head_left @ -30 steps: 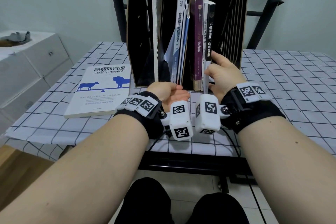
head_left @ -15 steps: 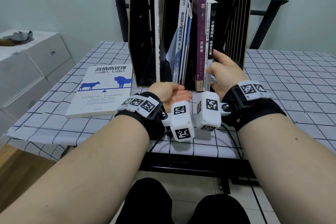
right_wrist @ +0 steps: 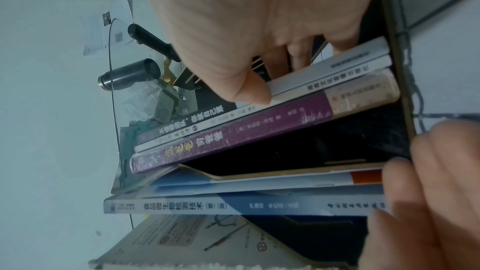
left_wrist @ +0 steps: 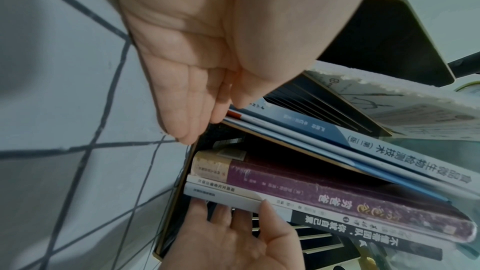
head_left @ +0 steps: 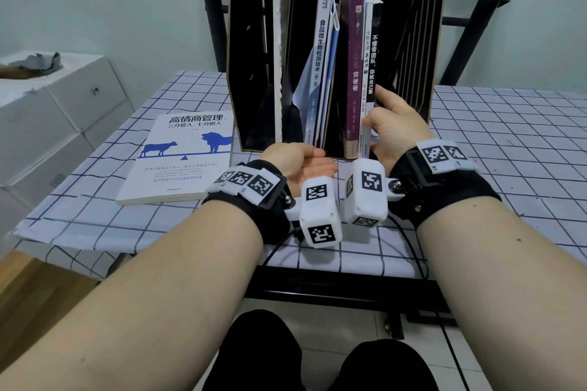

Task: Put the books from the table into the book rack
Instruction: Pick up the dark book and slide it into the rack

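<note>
A black book rack stands on the checked table with several upright books in it. My right hand pinches the black-spined book at the right end of the row, thumb on its spine and fingers behind its cover. Next to it stand a thin white book and a purple book. My left hand lies palm up with straight fingers at the rack's front base, touching the foot of the blue-and-white book. A white book with a blue cow and lion lies flat left of the rack.
White boxes stand beside the table's left edge. A black metal frame rises behind the rack. The rack's leftmost compartments are dark and narrow, with a white sheet in one. The table's front edge runs just under my wrists.
Both hands keep their places on the books and at the rack's base. Only the head view has shifted a little.
</note>
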